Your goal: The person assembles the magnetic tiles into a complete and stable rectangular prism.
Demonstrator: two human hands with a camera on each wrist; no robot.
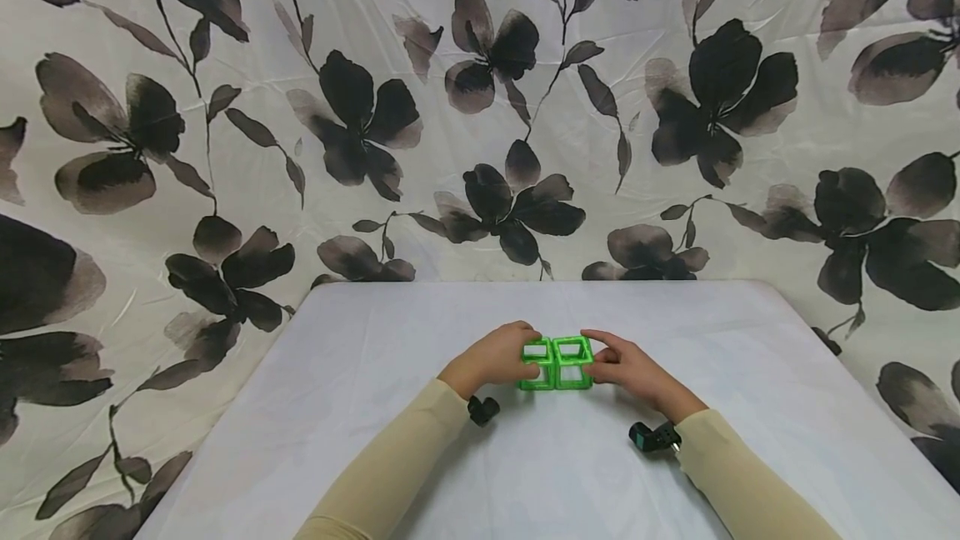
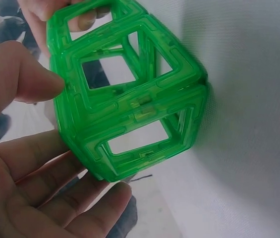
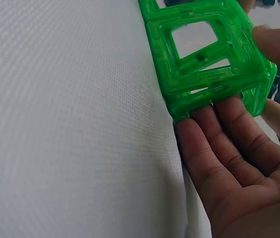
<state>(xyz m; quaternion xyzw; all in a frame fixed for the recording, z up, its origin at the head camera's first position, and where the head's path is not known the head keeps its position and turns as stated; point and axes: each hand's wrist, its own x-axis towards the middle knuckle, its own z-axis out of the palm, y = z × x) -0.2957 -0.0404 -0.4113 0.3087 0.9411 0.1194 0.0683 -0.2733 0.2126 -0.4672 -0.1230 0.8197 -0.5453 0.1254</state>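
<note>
Two open-framed cubes of green magnetic tiles stand side by side, touching, on the white table in the head view: a left cube [image 1: 550, 361] and a right cube [image 1: 573, 360]. My left hand [image 1: 491, 354] holds the left cube at its outer side. In the left wrist view, the thumb lies on an edge of the green frame [image 2: 140, 106] and the fingers are against its side. My right hand [image 1: 637, 369] holds the right cube from the other side. Its fingers [image 3: 199, 144] touch the lower part of the frame in the right wrist view, with the thumb near the top.
The table [image 1: 375, 323] has a white cover and its far edge lies beyond the cubes. Behind it hangs a white cloth [image 1: 435, 140] with dark flowers. Black wrist cameras [image 1: 654, 437] sit under both wrists.
</note>
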